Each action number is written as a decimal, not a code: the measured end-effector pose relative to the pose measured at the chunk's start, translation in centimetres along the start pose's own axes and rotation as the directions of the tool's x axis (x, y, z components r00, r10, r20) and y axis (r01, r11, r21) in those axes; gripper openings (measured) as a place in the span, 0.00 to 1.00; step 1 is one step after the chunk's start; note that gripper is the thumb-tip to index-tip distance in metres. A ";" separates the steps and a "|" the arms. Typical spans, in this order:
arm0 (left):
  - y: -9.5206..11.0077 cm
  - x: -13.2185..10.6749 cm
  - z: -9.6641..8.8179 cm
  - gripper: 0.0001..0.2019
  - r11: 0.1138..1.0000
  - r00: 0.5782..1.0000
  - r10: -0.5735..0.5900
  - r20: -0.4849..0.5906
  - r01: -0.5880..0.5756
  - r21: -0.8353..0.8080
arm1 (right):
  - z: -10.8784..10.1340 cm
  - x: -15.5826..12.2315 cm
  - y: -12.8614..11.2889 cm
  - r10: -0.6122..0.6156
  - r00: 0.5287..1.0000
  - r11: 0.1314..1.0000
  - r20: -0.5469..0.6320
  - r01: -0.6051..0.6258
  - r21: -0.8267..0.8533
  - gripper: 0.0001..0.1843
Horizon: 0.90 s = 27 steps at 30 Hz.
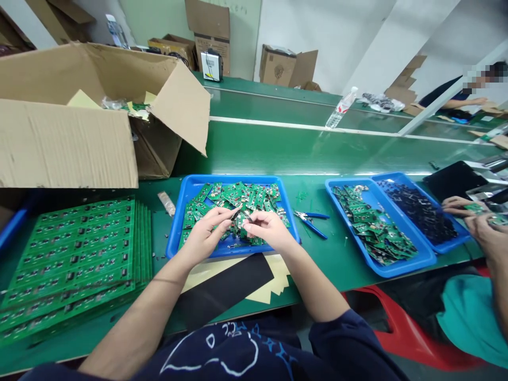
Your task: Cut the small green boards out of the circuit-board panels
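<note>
My left hand [208, 235] is closed in a pinch over the near side of a blue tray [173, 233], with a small circuit board [235, 212] edge-on between thumb and fingers. Close beside it, my right hand [270, 228] is also pinched, fingertips together just right of that board. What lies between the right fingertips is too small to make out. Beneath both hands, the tray holds a loose heap of small green circuit boards [222, 194] with tiny parts on them.
Stacked green board panels [79, 248] lie left, under a large open carton [63, 137]. Blue-handled cutters [313, 218] rest right of my tray. Further right are a second tray of boards [381, 233], a tray of black parts [420, 211] and a co-worker's hands [484, 227]. Black sheet [230, 288] lies in front.
</note>
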<state>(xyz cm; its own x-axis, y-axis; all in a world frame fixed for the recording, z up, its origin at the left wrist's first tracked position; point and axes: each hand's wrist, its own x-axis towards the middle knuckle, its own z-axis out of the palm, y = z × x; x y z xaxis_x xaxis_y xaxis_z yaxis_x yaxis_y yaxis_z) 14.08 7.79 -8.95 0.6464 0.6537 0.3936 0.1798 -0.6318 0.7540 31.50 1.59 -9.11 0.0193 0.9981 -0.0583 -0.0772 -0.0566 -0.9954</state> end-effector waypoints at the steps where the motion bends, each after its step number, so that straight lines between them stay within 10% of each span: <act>1: 0.0 0.0 -0.3 0.16 0.999 1.000 -0.005 0.008 0.005 -0.034 | -0.2 0.0 0.0 -0.007 1.000 1.000 0.005 0.007 0.022 0.07; 11: 1.2 0.3 -2.3 0.14 0.988 0.963 0.035 0.267 0.008 -0.157 | -2.4 -0.3 -1.3 -0.063 0.997 0.939 0.049 0.076 -0.336 0.08; 16: 0.7 0.6 -1.8 0.15 0.973 0.973 -0.129 0.192 0.162 -0.164 | -2.4 -0.6 -1.5 -0.033 0.982 0.885 0.184 0.114 -0.451 0.12; 21: 0.9 0.4 0.0 0.16 0.718 0.859 -0.491 0.147 0.495 -0.489 | -1.9 -0.4 -1.0 0.002 0.978 0.860 0.208 0.104 -0.499 0.13; 27: 1.1 0.8 0.6 0.18 0.425 0.740 -0.650 0.176 0.545 -0.723 | -1.2 -0.4 -0.8 -0.015 0.973 0.861 0.231 0.130 -0.491 0.14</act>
